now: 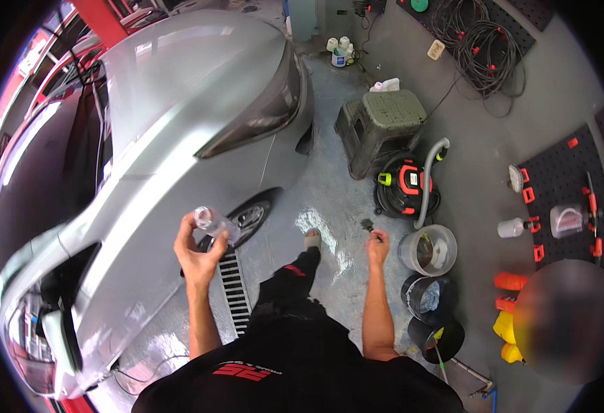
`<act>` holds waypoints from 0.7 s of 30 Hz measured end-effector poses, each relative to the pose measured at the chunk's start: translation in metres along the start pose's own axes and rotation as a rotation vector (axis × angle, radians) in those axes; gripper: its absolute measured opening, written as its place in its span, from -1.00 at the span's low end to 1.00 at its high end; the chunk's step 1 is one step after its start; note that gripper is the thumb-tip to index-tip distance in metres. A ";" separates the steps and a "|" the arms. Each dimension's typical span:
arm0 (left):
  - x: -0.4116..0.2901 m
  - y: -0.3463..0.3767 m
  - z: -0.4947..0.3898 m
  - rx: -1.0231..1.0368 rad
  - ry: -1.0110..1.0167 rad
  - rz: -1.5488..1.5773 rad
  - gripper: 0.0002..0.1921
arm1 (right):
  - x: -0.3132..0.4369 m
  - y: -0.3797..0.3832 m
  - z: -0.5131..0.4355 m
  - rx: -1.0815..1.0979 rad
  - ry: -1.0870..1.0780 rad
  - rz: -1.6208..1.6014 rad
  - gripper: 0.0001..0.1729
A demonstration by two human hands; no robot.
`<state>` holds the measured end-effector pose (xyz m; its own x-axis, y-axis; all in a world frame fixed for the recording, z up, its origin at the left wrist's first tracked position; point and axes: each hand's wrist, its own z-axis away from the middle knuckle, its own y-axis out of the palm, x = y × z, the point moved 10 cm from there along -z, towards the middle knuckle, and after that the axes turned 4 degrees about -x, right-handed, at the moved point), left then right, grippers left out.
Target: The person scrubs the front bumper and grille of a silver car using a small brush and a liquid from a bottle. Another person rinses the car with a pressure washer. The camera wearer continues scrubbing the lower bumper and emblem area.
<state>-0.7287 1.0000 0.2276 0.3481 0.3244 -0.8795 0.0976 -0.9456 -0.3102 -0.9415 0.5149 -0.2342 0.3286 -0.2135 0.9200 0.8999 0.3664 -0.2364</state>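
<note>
My left hand [198,253] grips a clear plastic bottle [220,227], its round open mouth tilted up toward me. The bottle is held in front of the front wheel [253,217] of a silver car [188,170]. In my right hand [378,248] is a small brush with a dark handle and dark bristles [367,224], pointing away from me over the wet floor. My two hands are well apart, on either side of my body. What is inside the bottle, if anything, I cannot tell.
A floor drain grate [235,289] runs beside the car. On the right stand a step stool [392,111], a black-and-red vacuum cleaner [408,180], a translucent bucket [453,235] and black buckets [454,335]. Coiled cables [488,51] and a pegboard [565,160] hang on the wall.
</note>
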 end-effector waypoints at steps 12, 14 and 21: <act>-0.012 0.262 -0.289 0.142 0.118 0.050 -0.49 | 0.214 -0.071 -0.164 -0.222 -0.041 0.214 -0.77; -0.001 0.308 -0.323 0.157 0.102 0.076 -0.48 | 0.215 -0.078 -0.185 -0.269 -0.047 0.250 -0.78; 0.045 0.450 -0.424 0.168 -0.050 0.092 -0.36 | 0.263 0.005 -0.274 -0.200 0.063 0.108 -0.82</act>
<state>-0.2735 0.5797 0.2021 0.3010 0.2417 -0.9225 -0.0911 -0.9556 -0.2801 -0.7720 0.2130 -0.0793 0.4374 -0.2409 0.8664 0.8955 0.2045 -0.3953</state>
